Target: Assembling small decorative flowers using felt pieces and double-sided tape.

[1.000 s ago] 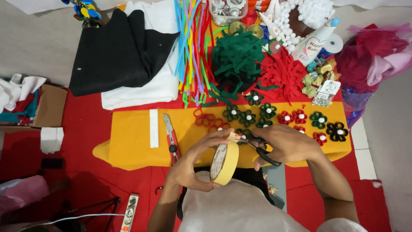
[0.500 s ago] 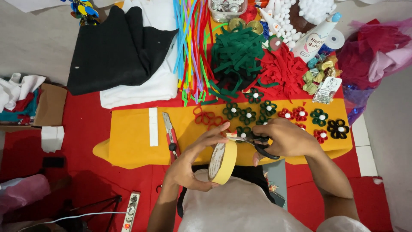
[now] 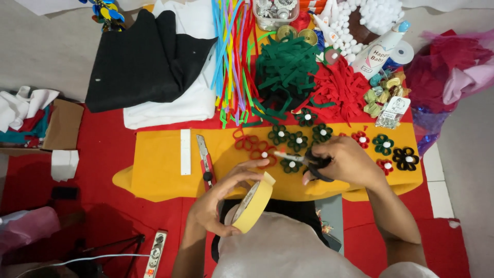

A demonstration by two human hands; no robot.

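Bare forearms, light grey top, no sleeves.

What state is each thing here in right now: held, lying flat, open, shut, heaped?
Left hand: gripping the tape roll.
Tape roll: upright on edge, held above the lap.
Right hand: fingers through the scissors' handles.
Scissors: held, blades pointing left, looking nearly closed.
Utility knife: lying flat on the yellow felt, unheld.
Felt flowers: finished, laid out in rows.
Green strips: heaped.
Red strips: heaped.
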